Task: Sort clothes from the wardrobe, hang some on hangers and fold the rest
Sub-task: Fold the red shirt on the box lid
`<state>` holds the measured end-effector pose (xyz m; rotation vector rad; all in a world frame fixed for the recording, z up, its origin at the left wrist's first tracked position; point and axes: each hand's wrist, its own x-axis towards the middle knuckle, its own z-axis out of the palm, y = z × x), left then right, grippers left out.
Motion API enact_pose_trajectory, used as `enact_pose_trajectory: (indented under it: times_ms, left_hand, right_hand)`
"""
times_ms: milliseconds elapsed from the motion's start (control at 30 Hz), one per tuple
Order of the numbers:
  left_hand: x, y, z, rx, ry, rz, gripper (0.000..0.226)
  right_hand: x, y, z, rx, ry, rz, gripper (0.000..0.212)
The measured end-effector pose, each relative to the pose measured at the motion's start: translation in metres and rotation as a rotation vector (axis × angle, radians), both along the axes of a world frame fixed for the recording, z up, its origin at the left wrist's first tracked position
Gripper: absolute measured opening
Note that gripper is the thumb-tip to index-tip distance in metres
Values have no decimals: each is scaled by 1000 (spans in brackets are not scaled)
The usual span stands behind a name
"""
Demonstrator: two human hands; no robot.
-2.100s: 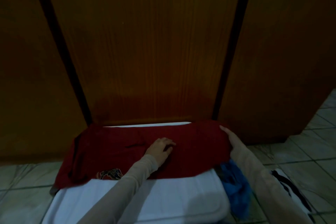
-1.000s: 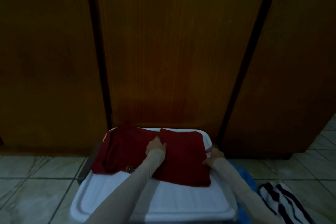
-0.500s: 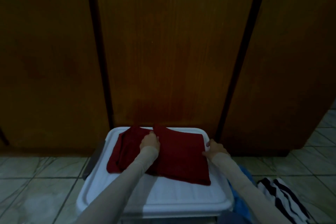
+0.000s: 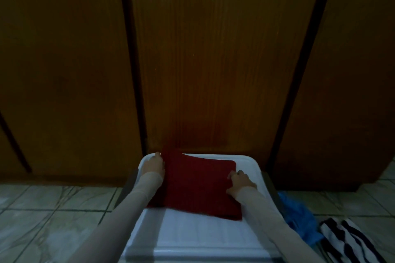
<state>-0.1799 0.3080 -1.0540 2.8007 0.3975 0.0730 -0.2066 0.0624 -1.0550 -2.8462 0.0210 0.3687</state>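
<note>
Matt dark-red cloth garment [image 4: 198, 186], smooth glossy white plastic lid [image 4: 205, 235], grained varnished wood doors [image 4: 205, 60], glossy marbled floor tiles [image 4: 53, 209]

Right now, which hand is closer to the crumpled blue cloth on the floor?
Right. The right hand rests at the red garment's right edge, on the side where the blue cloth lies. The left hand is at the garment's far left edge.

One camera on my head looks forward and down from close above the white lid [image 4: 198, 235], facing the wardrobe doors [image 4: 205, 60] that fill the upper frame, with floor tiles [image 4: 53, 209] at the lower edges.
</note>
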Motion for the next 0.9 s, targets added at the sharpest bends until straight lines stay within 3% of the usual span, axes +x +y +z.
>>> enact_pose_trajectory:
  times_ms: [67, 167, 300, 400, 467, 500, 633, 767, 900]
  left_hand:
    - [-4, 0, -11, 16, 25, 2, 40]
    - [-12, -5, -21, 212, -24, -29, 45]
    - [-27, -26, -32, 253, -56, -323, 51]
    - [-44, -42, -36, 226, 98, -622, 99]
    - [-48, -43, -39, 226, 193, -688, 112]
    - [-48, -41, -39, 232, 219, -695, 111]
    - [-44, -29, -33, 337, 234, -693, 71]
    - [-46, -23, -28, 470, 157, -637, 58]
    - [-52, -33, -22, 483, 21, -516, 50]
  right_hand:
    - [0, 0, -2, -28, -44, 93, 47]
    - [-1, 1, -4, -26, -47, 210, 53]
    - [-5, 1, -6, -26, 0, 305, 68]
    - [-3, 3, -6, -149, -20, 358, 68]
    - [-1, 3, -5, -209, -36, 352, 64]
    - [0, 3, -4, -221, -36, 349, 62]
    - [-6, 1, -2, -227, -44, 342, 57]
    - [-14, 2, -1, -257, -63, 286, 41]
    - [-34, 2, 8, -181, 32, 304, 30]
